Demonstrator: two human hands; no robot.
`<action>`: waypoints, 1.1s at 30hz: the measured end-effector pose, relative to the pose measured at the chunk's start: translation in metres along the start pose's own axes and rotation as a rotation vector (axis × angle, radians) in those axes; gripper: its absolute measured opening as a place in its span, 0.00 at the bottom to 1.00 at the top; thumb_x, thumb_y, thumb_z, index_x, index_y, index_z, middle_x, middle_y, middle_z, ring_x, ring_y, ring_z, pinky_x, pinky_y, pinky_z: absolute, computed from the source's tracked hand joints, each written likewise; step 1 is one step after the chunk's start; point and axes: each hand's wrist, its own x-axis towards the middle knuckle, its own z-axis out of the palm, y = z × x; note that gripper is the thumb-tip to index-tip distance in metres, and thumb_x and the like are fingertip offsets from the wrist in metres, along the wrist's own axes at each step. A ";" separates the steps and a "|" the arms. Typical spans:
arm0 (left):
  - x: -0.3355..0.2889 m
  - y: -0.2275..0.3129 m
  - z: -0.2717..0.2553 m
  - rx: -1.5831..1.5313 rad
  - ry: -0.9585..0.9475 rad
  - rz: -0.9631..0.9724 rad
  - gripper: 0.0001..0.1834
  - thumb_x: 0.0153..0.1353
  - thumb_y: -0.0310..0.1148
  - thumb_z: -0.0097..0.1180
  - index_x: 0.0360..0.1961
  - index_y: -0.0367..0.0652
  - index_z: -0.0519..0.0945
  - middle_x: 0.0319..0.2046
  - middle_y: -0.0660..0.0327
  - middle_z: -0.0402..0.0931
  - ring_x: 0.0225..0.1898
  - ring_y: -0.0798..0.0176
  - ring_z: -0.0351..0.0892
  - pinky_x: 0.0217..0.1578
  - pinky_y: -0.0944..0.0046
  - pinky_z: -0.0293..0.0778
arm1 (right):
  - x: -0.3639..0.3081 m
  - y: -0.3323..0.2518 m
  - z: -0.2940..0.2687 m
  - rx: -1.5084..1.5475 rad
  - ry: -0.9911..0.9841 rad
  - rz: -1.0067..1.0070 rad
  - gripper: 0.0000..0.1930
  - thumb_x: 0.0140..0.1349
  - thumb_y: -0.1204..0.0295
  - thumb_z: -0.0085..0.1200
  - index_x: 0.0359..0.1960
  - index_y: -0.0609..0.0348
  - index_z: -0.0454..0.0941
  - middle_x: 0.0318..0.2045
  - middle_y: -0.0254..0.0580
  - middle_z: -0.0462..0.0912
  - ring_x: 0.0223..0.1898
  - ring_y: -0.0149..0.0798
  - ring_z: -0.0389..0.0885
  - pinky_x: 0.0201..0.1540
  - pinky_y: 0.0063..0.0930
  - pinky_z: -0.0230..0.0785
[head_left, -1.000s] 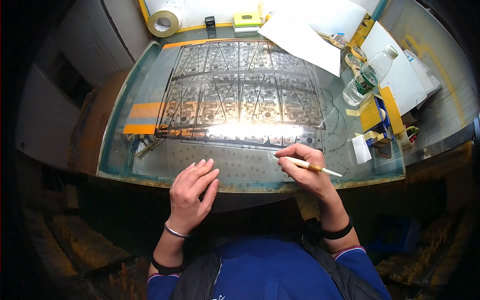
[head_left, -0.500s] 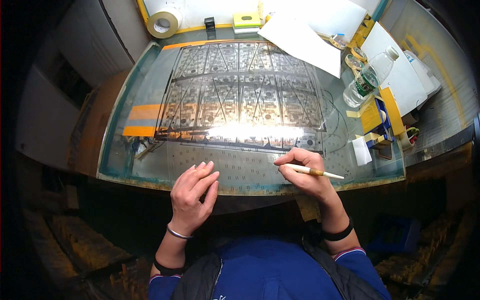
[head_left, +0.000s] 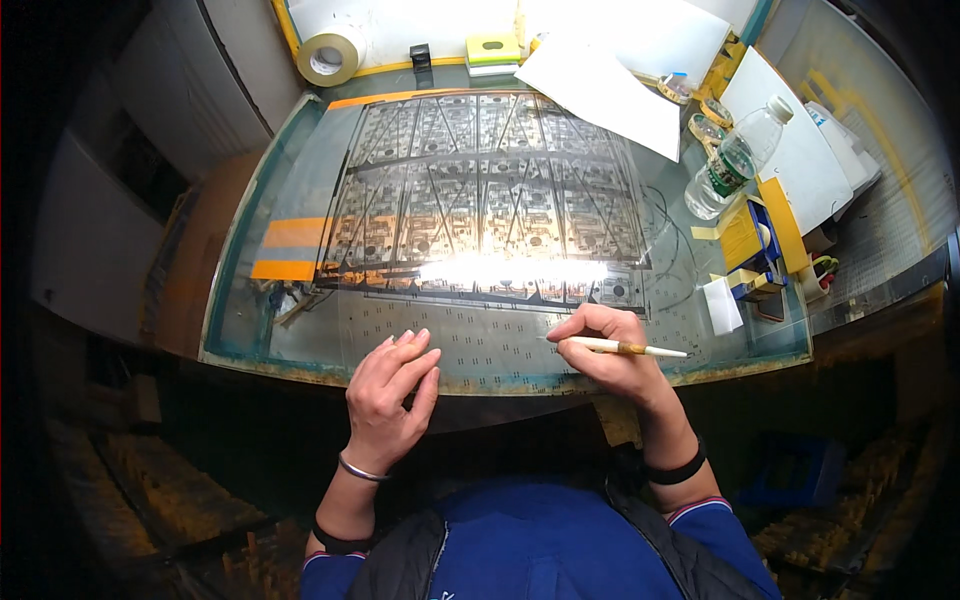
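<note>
A large transparent film (head_left: 440, 190) with dark circuit-like patterns covers the middle of the glass-topped table. Along its near side runs a clear strip with rows of small dark marks. My left hand (head_left: 388, 390) rests over this strip at the table's front edge, fingers stretched out and holding nothing. To its right, my right hand (head_left: 612, 350) pinches a slim white pen-like tool (head_left: 664, 352) with a brownish band. The tool's back end points right; its working tip, by the fingertips over the film, is too small to make out.
At the back stand a tape roll (head_left: 330, 58) and a yellow-green box (head_left: 493, 48). White paper (head_left: 605, 95) overlaps the film's far right corner. A water bottle (head_left: 735, 160), small tape rolls (head_left: 705, 130) and a yellow-blue holder (head_left: 750, 240) line the right side. Glare crosses the film.
The view has shifted slightly, so the table sits a little lower. Both hands keep nearly the same pose, and the pen-like tool lies somewhat flatter in my right hand.
</note>
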 end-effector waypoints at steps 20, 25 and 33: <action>-0.001 0.000 0.001 0.002 0.019 0.003 0.10 0.55 0.25 0.61 0.40 0.41 0.84 0.46 0.56 0.82 0.51 0.52 0.80 0.57 0.52 0.71 | -0.001 -0.008 -0.004 -0.038 -0.191 -0.088 0.06 0.52 0.75 0.58 0.30 0.62 0.84 0.22 0.39 0.82 0.24 0.29 0.79 0.28 0.23 0.70; -0.001 -0.001 0.003 0.007 0.035 0.017 0.11 0.53 0.25 0.62 0.39 0.43 0.84 0.45 0.57 0.82 0.50 0.52 0.80 0.56 0.53 0.72 | -0.001 -0.008 0.000 0.014 -0.104 -0.029 0.08 0.60 0.71 0.58 0.37 0.63 0.83 0.27 0.37 0.83 0.27 0.27 0.79 0.31 0.21 0.71; 0.001 -0.003 0.004 -0.008 0.048 0.030 0.11 0.54 0.25 0.62 0.39 0.42 0.84 0.45 0.57 0.81 0.50 0.52 0.80 0.56 0.53 0.72 | 0.002 -0.001 0.005 0.073 0.189 -0.172 0.12 0.71 0.68 0.48 0.48 0.61 0.76 0.40 0.46 0.84 0.46 0.40 0.81 0.52 0.32 0.72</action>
